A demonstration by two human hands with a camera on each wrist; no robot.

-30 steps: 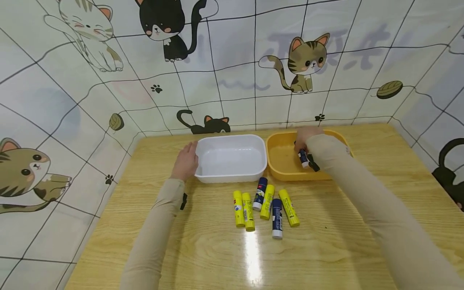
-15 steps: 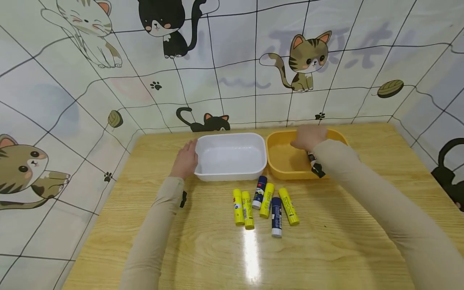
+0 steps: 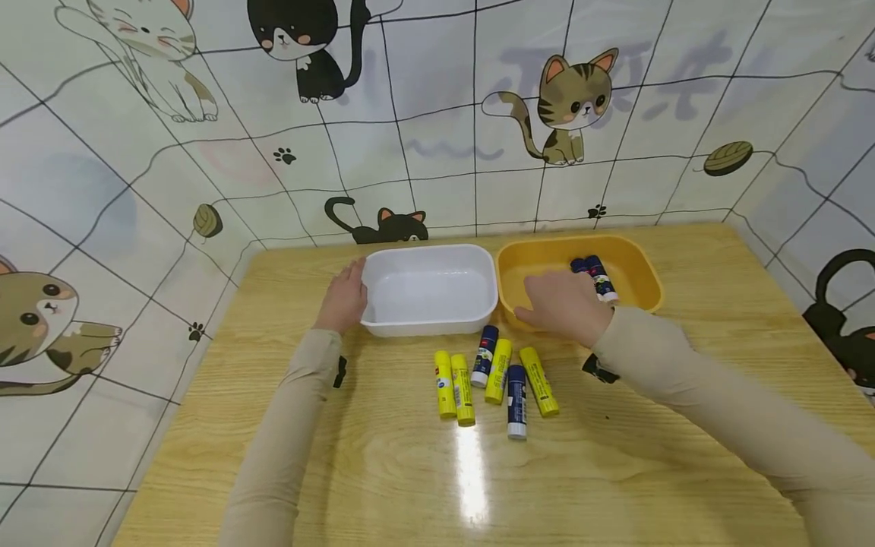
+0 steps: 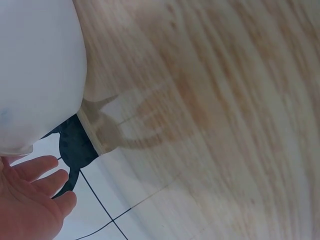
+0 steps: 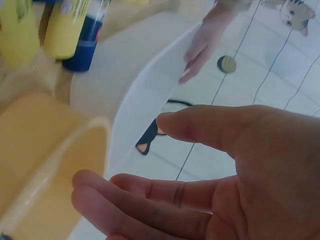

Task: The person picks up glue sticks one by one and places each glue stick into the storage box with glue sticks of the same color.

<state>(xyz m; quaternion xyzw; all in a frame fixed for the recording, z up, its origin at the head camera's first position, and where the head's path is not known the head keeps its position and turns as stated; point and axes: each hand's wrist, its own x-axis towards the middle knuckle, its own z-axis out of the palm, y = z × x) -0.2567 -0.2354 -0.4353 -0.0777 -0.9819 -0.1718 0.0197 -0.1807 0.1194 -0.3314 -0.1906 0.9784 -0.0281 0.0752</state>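
Observation:
My left hand rests at the left end of the white plastic bin, its fingers straight along the rim. In the left wrist view, the left fingers lie loosely extended below the bin wall. The right hand hovers over the front of the yellow bin; in the right wrist view its thumb and fingers are apart with nothing between them. Two dark blue glue sticks lie side by side inside the yellow bin, partly hidden by that hand.
In front of the bins several yellow glue sticks and two dark blue ones lie on the wooden table. The two bins stand side by side near the cat-patterned wall cloth.
My right hand has let go of a dark blue glue stick in the yellow bin and drawn back toward its front edge. The left hand stays at the white bin.

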